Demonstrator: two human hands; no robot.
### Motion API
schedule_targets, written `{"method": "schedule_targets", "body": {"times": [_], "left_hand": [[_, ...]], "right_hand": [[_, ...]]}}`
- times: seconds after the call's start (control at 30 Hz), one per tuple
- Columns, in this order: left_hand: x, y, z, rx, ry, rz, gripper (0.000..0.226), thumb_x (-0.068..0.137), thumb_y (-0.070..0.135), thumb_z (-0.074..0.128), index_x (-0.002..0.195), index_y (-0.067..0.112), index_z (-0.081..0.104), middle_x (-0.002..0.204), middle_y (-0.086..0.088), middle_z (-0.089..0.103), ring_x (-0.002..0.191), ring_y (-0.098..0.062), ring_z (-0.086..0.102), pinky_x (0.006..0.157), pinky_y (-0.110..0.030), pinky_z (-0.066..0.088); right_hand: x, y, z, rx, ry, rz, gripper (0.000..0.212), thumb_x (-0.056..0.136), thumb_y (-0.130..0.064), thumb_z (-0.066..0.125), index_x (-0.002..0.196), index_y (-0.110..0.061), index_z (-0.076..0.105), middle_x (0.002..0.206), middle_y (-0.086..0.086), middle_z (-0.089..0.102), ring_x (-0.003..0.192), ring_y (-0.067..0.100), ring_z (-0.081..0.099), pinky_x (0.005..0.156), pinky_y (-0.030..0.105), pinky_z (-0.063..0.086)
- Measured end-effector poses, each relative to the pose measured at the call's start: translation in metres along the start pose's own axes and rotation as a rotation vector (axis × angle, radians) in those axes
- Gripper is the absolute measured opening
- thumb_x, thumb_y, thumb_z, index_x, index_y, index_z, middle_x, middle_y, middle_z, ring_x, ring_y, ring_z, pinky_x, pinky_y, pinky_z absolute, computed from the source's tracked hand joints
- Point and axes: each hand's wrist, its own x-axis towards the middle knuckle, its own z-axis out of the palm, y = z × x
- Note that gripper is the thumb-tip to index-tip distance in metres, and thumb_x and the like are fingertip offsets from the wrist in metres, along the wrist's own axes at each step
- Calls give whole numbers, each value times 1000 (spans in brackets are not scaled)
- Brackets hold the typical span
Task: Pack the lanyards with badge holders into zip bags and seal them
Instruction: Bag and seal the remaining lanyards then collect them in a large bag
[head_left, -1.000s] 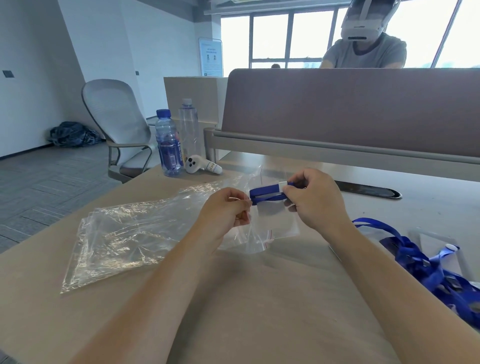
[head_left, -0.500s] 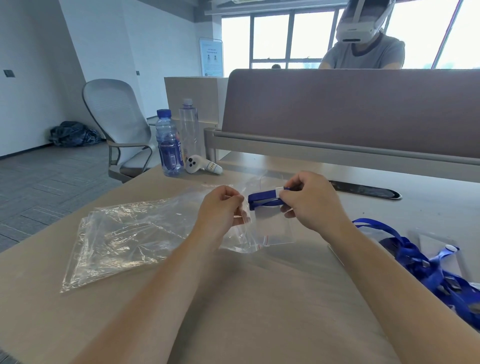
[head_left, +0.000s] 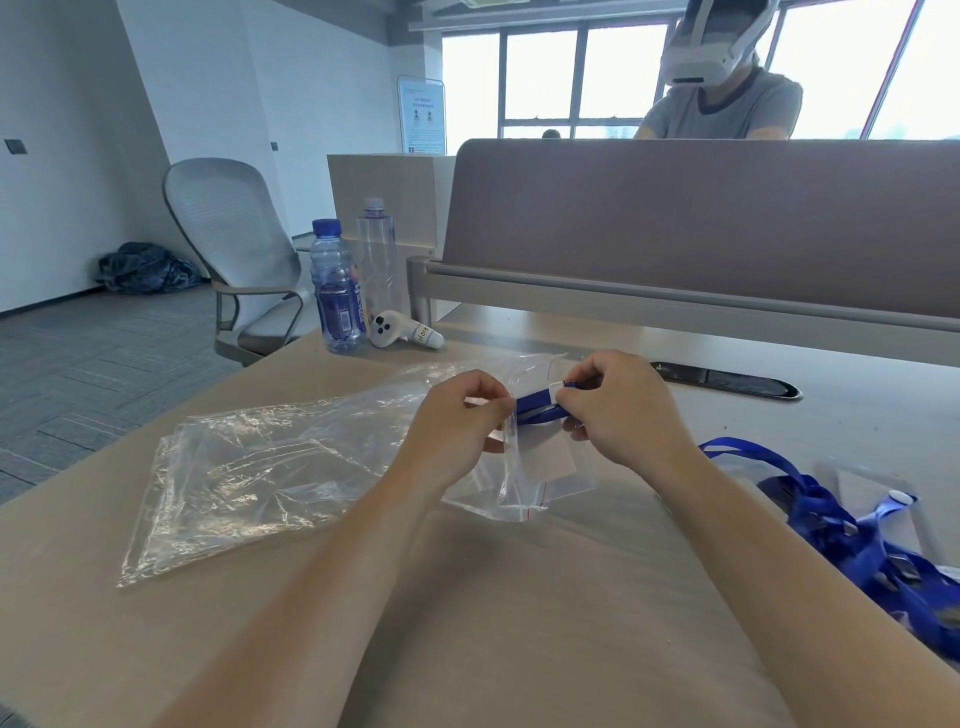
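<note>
A small clear zip bag (head_left: 524, 493) with a red line at its mouth hangs just above the table at mid-frame. My left hand (head_left: 457, 426) pinches its open edge. My right hand (head_left: 618, 410) grips a folded blue lanyard (head_left: 535, 406) with a clear badge holder (head_left: 550, 457) hanging below it, and the holder lies partly inside the bag. A heap of more blue lanyards with badge holders (head_left: 878, 545) rests on the table at the right.
A stack of large clear plastic bags (head_left: 249, 473) lies to the left. Two water bottles (head_left: 337, 291) and a white controller (head_left: 402, 332) stand at the back left. A desk divider (head_left: 675, 228) runs behind, with a person in a headset beyond it. An office chair (head_left: 234, 249) is at left.
The bag's mouth has turned toward me and the badge holder has slid further into it. Both hands stayed close together, shifting slightly.
</note>
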Motion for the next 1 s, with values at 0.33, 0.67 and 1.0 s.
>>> {"method": "schedule_targets", "body": {"times": [0.33,0.67,1.0], "left_hand": [[-7,6,4,-57,-29,0,8,92,4,60,91,2,67,103,-9,66,73,-16,68,61,-32,61],[-10,4,6,64,-91,-13,9,90,10,62,87,6,69,78,-6,68,63,-13,65,58,-28,58],[-11,13,2,-46,-45,8,8,90,1,58,87,0,65,89,-19,69,66,-28,69,63,-42,63]], "right_hand": [[1,6,9,-122,77,-38,11,91,-26,67,81,-27,62,78,-5,68,65,13,68,70,38,61],[-2,1,6,6,170,25,6,92,-23,64,87,-24,62,79,-5,68,64,13,69,70,34,60],[-8,-1,16,-83,7,-128,9,86,-23,70,79,-23,65,76,-5,67,71,18,66,71,42,58]]}}
